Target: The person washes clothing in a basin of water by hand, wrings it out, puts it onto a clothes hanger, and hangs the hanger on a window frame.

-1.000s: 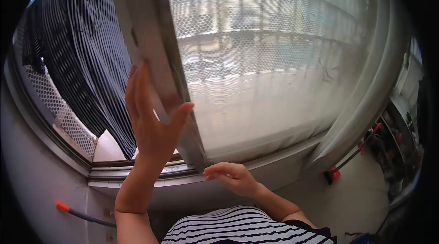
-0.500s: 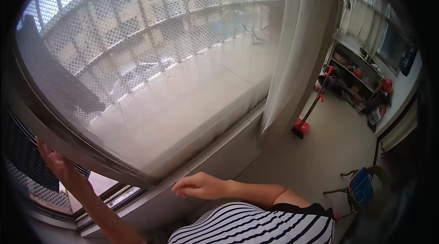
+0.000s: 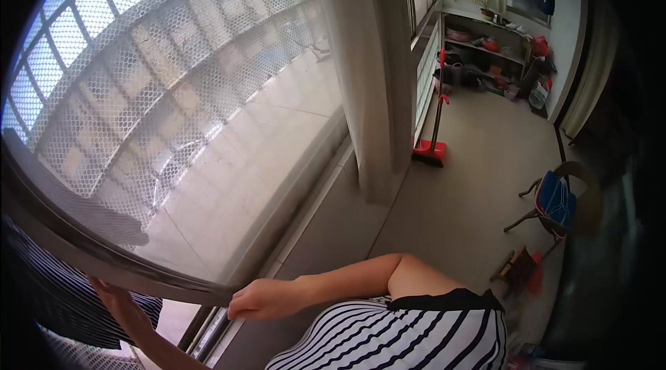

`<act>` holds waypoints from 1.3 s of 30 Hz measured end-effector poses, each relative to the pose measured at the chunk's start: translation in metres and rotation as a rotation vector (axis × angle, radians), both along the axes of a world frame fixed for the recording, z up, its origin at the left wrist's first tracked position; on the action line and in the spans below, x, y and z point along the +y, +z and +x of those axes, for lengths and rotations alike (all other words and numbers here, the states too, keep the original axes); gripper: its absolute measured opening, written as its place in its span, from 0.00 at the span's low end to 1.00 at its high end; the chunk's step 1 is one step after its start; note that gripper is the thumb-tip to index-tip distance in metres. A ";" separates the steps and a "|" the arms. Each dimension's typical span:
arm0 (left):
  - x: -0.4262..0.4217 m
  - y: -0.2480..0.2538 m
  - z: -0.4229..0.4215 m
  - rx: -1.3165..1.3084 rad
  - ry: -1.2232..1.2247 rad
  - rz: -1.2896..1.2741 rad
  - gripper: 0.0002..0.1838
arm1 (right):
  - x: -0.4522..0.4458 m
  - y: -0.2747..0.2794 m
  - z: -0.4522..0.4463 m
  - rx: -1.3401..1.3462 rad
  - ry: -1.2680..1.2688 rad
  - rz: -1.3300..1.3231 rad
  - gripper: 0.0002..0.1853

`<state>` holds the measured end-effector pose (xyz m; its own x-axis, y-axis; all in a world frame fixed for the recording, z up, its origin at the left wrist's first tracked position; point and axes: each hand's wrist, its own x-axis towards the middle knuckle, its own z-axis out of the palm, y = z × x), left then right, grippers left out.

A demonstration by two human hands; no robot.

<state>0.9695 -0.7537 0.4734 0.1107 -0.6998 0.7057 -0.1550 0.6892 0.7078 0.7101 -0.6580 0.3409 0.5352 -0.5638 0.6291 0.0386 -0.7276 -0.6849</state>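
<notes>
A framed glass window sash (image 3: 139, 274) fills the left side of the head view, tilted by the wide lens. Under its lower left edge is my left hand (image 3: 116, 300), its fingertips partly hidden by the frame as they hold it. My right hand (image 3: 262, 299) is closed at the lower corner of the sash, with the fingers curled against the frame. Below that corner runs the window track (image 3: 208, 332). Through the glass a mesh-covered grille (image 3: 173, 85) and a pale outer ledge (image 3: 229, 176) show.
A light curtain (image 3: 368, 92) hangs right of the glass. Farther off, a red dustpan (image 3: 431, 150) with a long handle stands on the floor. A shelf (image 3: 482, 44) with bags and other items is at the back. A chair (image 3: 555, 200) stands at right.
My right hand has moved left onto the sash corner and closed there. My left hand has shifted slightly right and down along the frame. The view has turned right.
</notes>
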 end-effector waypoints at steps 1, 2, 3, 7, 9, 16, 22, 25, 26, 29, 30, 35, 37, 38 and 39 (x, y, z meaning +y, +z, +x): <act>0.005 0.003 -0.010 0.011 0.000 0.003 0.33 | -0.001 0.004 0.011 0.028 -0.031 -0.124 0.08; 0.010 0.006 -0.019 0.022 -0.001 0.007 0.33 | -0.002 0.006 0.023 0.059 -0.061 -0.246 0.07; 0.013 0.009 -0.027 0.035 0.009 0.011 0.33 | -0.005 0.006 0.038 0.004 -0.027 -0.305 0.05; 0.004 0.005 -0.004 -0.065 -0.055 0.054 0.34 | -0.021 0.009 0.072 0.105 0.023 -0.806 0.06; 0.007 0.009 -0.010 -0.055 -0.034 0.057 0.34 | -0.023 0.012 0.078 0.442 -0.029 -0.971 0.05; 0.013 0.013 -0.018 -0.081 0.069 0.064 0.39 | -0.040 0.002 0.088 0.703 -0.207 -0.913 0.08; 0.020 0.019 -0.025 -0.117 0.077 0.089 0.42 | -0.043 -0.001 0.061 0.739 -0.288 -0.817 0.09; 0.024 0.018 -0.030 -0.075 0.129 0.113 0.43 | -0.046 -0.005 0.032 0.601 -0.311 -0.870 0.10; 0.012 0.015 -0.012 -0.110 0.131 0.143 0.44 | -0.047 -0.007 0.022 0.551 -0.320 -0.877 0.10; 0.039 0.032 -0.043 -0.181 0.168 0.157 0.43 | -0.048 -0.001 -0.020 0.611 -0.378 -0.834 0.07; 0.062 0.040 -0.061 -0.202 0.211 0.152 0.41 | -0.051 -0.003 -0.036 0.605 -0.392 -0.835 0.07; 0.083 0.046 -0.090 -0.345 0.420 0.223 0.47 | -0.068 -0.006 -0.122 0.584 -0.479 -0.895 0.06; 0.088 0.045 -0.090 -0.413 0.514 0.280 0.49 | -0.079 -0.011 -0.156 0.563 -0.495 -0.857 0.06; 0.089 0.044 -0.090 -0.432 0.547 0.304 0.51 | -0.081 -0.011 -0.172 0.535 -0.502 -0.843 0.06; 0.089 0.043 -0.091 -0.434 0.568 0.329 0.52 | -0.081 -0.008 -0.186 0.564 -0.522 -0.820 0.06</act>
